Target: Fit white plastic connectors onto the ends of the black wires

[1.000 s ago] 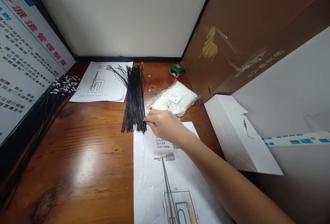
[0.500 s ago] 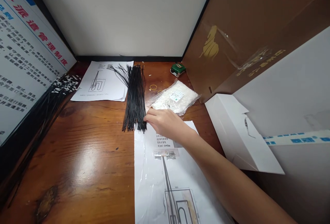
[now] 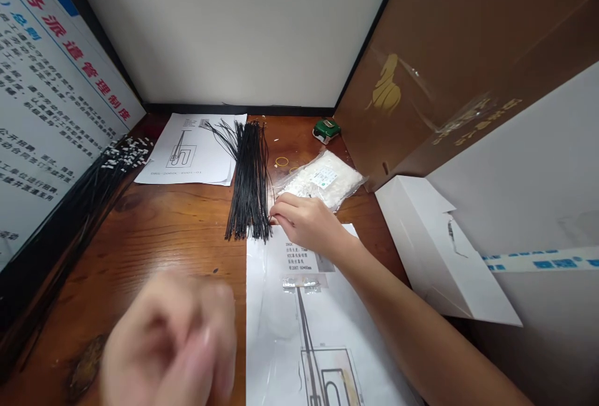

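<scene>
A thick bundle of black wires (image 3: 250,181) lies lengthwise on the wooden table. At its near right edge is my right hand (image 3: 304,222), thumb and fingers pinched on what looks like a single black wire standing a little apart from the bundle. The rest of that wire is hard to follow. My left hand (image 3: 173,337) is close to the camera at lower left, smeared by motion, with curled fingers and the thumb against them. Whether anything is inside it is hidden. Beside the right hand lies a clear bag of small white pieces (image 3: 330,175).
A printed drawing sheet (image 3: 271,325) lies under my right forearm, another sheet (image 3: 187,172) at the back left. A green tape measure (image 3: 326,130) and a rubber band (image 3: 281,161) are at the back. Wires with white ends (image 3: 124,155) lie left; a brown carton (image 3: 421,106) stands right.
My left hand has come into view at lower left. The right hand's fingertips have drawn slightly away from the bundle's edge. The whole view has shifted a little.
</scene>
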The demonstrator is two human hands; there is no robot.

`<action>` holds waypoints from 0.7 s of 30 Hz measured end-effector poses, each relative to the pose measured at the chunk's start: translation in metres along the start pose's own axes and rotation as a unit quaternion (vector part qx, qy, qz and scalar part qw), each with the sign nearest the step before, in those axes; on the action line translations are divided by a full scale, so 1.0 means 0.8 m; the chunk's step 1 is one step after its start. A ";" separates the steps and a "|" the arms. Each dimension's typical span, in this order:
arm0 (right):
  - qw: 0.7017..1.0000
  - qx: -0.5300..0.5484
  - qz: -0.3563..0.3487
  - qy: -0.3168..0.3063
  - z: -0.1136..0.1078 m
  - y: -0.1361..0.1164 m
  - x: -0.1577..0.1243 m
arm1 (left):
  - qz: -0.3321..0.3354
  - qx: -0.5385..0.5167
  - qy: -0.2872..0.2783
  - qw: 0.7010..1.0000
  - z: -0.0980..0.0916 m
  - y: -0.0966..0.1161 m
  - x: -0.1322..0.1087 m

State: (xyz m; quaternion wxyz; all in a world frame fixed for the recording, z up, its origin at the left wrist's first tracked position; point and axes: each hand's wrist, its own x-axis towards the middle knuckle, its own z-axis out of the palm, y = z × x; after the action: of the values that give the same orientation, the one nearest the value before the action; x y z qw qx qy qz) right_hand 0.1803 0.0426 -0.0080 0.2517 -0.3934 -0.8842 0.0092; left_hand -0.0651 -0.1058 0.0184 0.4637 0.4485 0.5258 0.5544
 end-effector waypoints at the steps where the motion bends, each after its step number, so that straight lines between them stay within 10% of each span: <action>1: 1.000 0.003 -0.001 0.014 0.002 0.000 -0.001 | -0.014 -0.032 -0.010 0.999 0.022 0.011 0.021; 6: 0.997 0.011 -0.028 0.068 0.010 -0.001 -0.005 | -0.051 -0.037 0.035 0.997 0.083 0.016 0.088; 21: 0.969 0.007 -0.106 0.225 0.016 -0.029 -0.002 | -0.092 -0.035 -0.053 0.994 0.077 -0.021 0.119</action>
State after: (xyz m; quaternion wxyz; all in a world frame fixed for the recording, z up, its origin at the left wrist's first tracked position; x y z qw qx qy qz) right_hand 0.1591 0.0276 -0.0146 0.4462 -0.2877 -0.8414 -0.1005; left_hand -0.0196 -0.0016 0.0054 0.5552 0.4110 0.5196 0.5028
